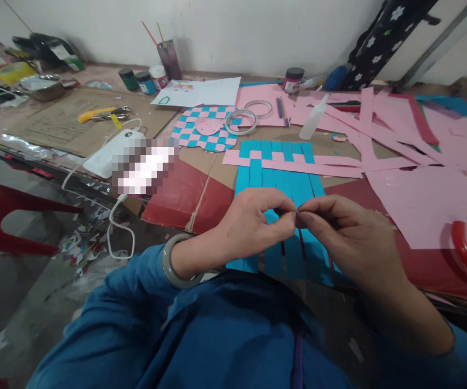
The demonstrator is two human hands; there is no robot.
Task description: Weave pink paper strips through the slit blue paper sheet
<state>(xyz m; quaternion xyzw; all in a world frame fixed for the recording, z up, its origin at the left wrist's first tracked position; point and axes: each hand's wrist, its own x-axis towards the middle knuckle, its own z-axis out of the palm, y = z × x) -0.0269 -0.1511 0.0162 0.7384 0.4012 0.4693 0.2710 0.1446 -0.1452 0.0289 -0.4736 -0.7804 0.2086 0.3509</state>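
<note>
Your left hand (251,219) and right hand (354,232) meet, thumbs pressed to forefingers, anything pinched too small to tell, above the slit blue sheet (271,181); either hand dipping might snag its cut strips (272,256), skewing the woven pink strip (330,170).

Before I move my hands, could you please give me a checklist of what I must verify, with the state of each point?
1. Pink strips woven through the far part of the blue slit sheet: ok.
2. Strip ends within the sheet's side edges: not ok, they run past both sides.
3. Left hand and right hand meeting at the fingertips: ok.
4. Something small held between the fingertips: cannot tell.
5. Tape rolls off the blue slit sheet: ok.
6. Red handle apart from the right hand: ok.
</note>
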